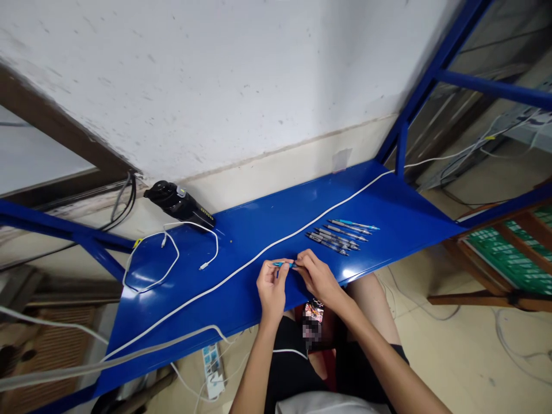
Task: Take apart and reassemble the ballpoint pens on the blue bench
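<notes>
A blue pen (283, 264) is held level over the near edge of the blue metal table (259, 230). My left hand (271, 290) pinches its left end and my right hand (317, 277) pinches its right end, fingers closed on the barrel. Just to the right of my right hand, several more pens (342, 234) lie in a row on the table; most are grey, one is blue.
A long white cable (241, 267) runs diagonally across the table. A black bottle (179, 204) lies on its side by the wall, next to a looped white charging cable (172, 253). A power strip (213, 368) lies on the floor below. A wooden rack (509, 259) stands at right.
</notes>
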The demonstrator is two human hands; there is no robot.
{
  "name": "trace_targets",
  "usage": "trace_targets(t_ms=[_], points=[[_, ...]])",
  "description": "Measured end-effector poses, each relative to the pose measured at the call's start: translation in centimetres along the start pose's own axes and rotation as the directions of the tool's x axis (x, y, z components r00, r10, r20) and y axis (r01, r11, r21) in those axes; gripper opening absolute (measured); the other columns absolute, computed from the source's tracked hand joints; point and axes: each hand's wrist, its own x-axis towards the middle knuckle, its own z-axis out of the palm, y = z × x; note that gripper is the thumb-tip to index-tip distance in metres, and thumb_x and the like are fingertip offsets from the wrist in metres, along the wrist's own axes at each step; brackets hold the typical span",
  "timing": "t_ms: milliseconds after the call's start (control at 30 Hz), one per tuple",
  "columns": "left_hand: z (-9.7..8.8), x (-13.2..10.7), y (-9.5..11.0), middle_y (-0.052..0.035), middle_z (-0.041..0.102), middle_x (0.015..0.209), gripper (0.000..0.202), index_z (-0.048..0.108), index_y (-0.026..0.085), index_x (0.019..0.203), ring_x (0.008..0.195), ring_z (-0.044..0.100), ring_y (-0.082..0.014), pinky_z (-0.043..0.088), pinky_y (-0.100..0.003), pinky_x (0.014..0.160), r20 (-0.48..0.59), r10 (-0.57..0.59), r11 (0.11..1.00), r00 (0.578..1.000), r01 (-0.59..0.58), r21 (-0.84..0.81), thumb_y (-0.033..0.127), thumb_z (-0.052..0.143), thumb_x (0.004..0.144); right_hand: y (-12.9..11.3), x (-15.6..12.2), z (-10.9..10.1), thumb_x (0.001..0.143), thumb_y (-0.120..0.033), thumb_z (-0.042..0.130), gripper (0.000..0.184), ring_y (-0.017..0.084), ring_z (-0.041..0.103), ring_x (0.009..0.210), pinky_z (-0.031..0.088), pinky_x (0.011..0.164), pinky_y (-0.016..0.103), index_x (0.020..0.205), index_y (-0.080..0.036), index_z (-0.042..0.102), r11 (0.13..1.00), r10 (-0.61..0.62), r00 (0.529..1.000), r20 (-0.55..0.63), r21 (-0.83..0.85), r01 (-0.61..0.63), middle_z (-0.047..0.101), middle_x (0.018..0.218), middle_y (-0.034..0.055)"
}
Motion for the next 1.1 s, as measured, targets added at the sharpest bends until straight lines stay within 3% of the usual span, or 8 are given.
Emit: trace_targets(t_ms=[133,233,400,533,733,867,1100], points=[[-0.02,0.04,-0.02,-0.0096,0.081,0.107,0.028,0.072,0.020,0.101,0.103,0.078,-0.0229,0.061,-0.036,0.094,-0.004,0.010,1.000,1.000,-0.010,-0.002,0.047,0.078,0.099,-0.22,-0.06,-0.13,0.116,-0.030,0.050,0.020,0.024,0.069,0.099,0.057,0.088,0.037,0.132,-0.026,0.061,1.000,0.008,0.999,0.033,-0.017,-0.007,0.067,0.114,0.0096],[-0.01,0.06,-0.19,-0.0107,0.082,0.110,0.029,0.071,0.020,0.103,0.105,0.079,-0.0244,0.061,-0.038,0.097,-0.002,-0.001,0.999,1.000,0.001,-0.032,0.048,0.075,0.101,-0.36,-0.02,-0.16,0.118,-0.030,0.044,0.028,0.025,0.068,0.099,0.057,0.088,0.039,0.138,-0.027,0.063,0.997,0.007,0.998,0.055,-0.075,-0.003,0.067,0.115,0.0105],[-0.01,0.06,-0.39,-0.0119,0.082,0.112,0.030,0.069,0.020,0.104,0.106,0.079,-0.0254,0.061,-0.040,0.098,0.031,0.010,0.999,0.999,-0.009,-0.032,0.049,0.075,0.101,0.01,-0.17,0.04,0.117,-0.030,0.048,0.022,0.022,0.067,0.095,0.055,0.085,0.035,0.130,-0.026,0.065,1.000,-0.009,1.000,-0.021,-0.025,0.008,0.066,0.111,0.0088],[-0.12,0.24,-0.38,-0.0108,0.082,0.109,0.031,0.068,0.020,0.100,0.102,0.079,-0.0234,0.060,-0.037,0.095,-0.015,0.029,0.999,0.999,-0.029,-0.016,0.050,0.075,0.101,0.07,-0.26,0.16,0.117,-0.027,0.045,0.018,0.022,0.067,0.093,0.054,0.083,0.034,0.116,-0.026,0.063,0.999,-0.028,0.998,-0.059,-0.028,0.026,0.066,0.112,0.0085],[0.00,0.67,-0.41,-0.0099,0.083,0.106,0.036,0.065,0.020,0.106,0.097,0.079,-0.0213,0.060,-0.036,0.093,-0.061,0.010,0.986,0.998,-0.020,-0.163,0.054,0.074,0.101,-0.39,-0.09,0.05,0.116,-0.034,0.049,0.026,0.025,0.069,0.096,0.052,0.084,0.038,0.138,-0.030,0.063,0.980,0.001,1.000,-0.011,-0.197,-0.003,0.069,0.117,0.0092],[0.06,0.85,-0.31,-0.0115,0.084,0.109,0.039,0.063,0.020,0.114,0.104,0.081,-0.0224,0.059,-0.037,0.097,-0.079,0.000,0.962,0.997,-0.021,-0.272,0.055,0.074,0.100,-0.22,-0.12,0.17,0.118,-0.029,0.043,0.030,0.024,0.066,0.094,0.046,0.082,0.039,0.135,-0.027,0.068,0.955,-0.008,0.999,-0.045,-0.297,-0.005,0.071,0.114,0.0099],[-0.12,0.85,-0.34,-0.0107,0.084,0.110,0.038,0.061,0.022,0.115,0.107,0.081,-0.0216,0.058,-0.036,0.099,-0.095,-0.011,0.933,0.995,-0.024,-0.358,0.054,0.075,0.100,0.14,-0.22,0.49,0.118,-0.030,0.044,0.029,0.024,0.066,0.096,0.042,0.083,0.038,0.133,-0.026,0.069,0.949,-0.017,0.997,-0.082,-0.314,-0.009,0.070,0.115,0.0095]])
